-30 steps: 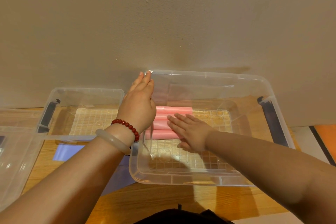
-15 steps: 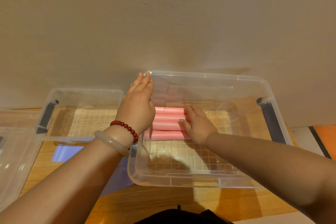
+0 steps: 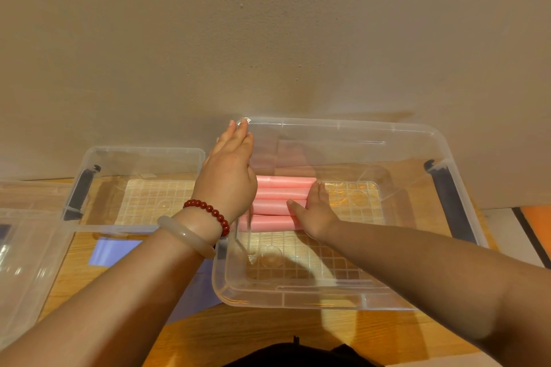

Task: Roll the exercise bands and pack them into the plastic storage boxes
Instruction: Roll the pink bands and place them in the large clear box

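Note:
Several pink rolled exercise bands (image 3: 280, 198) lie side by side on the floor of the large clear storage box (image 3: 343, 301), against its left wall. My right hand (image 3: 316, 211) is inside the box, its flat palm and straight fingers pressing against the right ends of the rolls. My left hand (image 3: 228, 176), with a red bead bracelet and a pale bangle, rests with straight fingers on the outside of the box's left wall near the far corner. It holds nothing.
A smaller clear box (image 3: 143, 155) with a dark latch stands to the left on the wooden table (image 3: 268, 328). A clear lid (image 3: 26, 247) lies at the far left. A lilac band (image 3: 110, 253) lies flat between the boxes. The wall rises right behind.
My right hand has slid from on top of the rolls to their right ends and now pushes them leftward. My left hand has stayed on the box wall.

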